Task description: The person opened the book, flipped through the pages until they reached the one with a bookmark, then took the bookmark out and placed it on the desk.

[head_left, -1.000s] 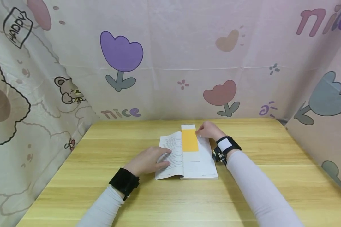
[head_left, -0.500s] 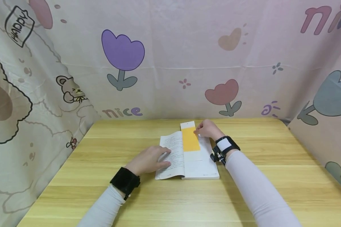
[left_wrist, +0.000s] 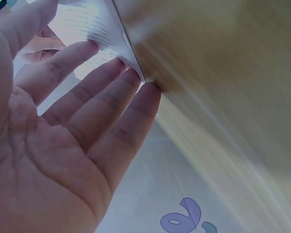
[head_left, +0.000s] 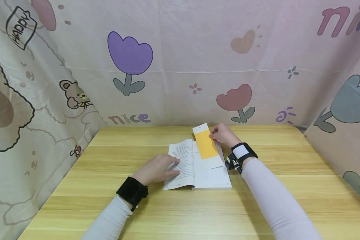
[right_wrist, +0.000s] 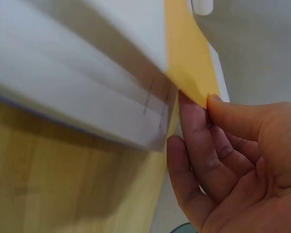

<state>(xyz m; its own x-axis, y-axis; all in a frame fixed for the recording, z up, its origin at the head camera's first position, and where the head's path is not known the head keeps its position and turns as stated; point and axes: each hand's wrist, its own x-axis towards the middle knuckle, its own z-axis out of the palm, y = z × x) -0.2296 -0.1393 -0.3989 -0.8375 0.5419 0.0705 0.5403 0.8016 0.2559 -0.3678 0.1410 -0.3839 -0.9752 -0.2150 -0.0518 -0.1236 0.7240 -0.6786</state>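
An open book (head_left: 181, 170) lies on the wooden table, printed text on its left page. Over the right page, a yellow and white bookmark (head_left: 206, 144) slants, its top end reaching past the book's upper edge. My right hand (head_left: 225, 135) pinches the bookmark's right edge between thumb and fingers; the right wrist view shows the yellow card (right_wrist: 191, 53) raised off the page. My left hand (head_left: 156, 169) rests on the left page with fingers extended. In the left wrist view, the fingertips (left_wrist: 150, 92) touch the page's outer edge.
The wooden table (head_left: 138, 213) surrounds the book on all sides. A printed curtain (head_left: 180, 43) with flowers and lettering hangs behind the table and along its left and right sides. Each wrist wears a black strap (head_left: 132, 191) over a pale sleeve.
The bookmark has tilted and lifted, shifting right and away from the book's fold in my right hand's pinch. My left hand stays on the left page.
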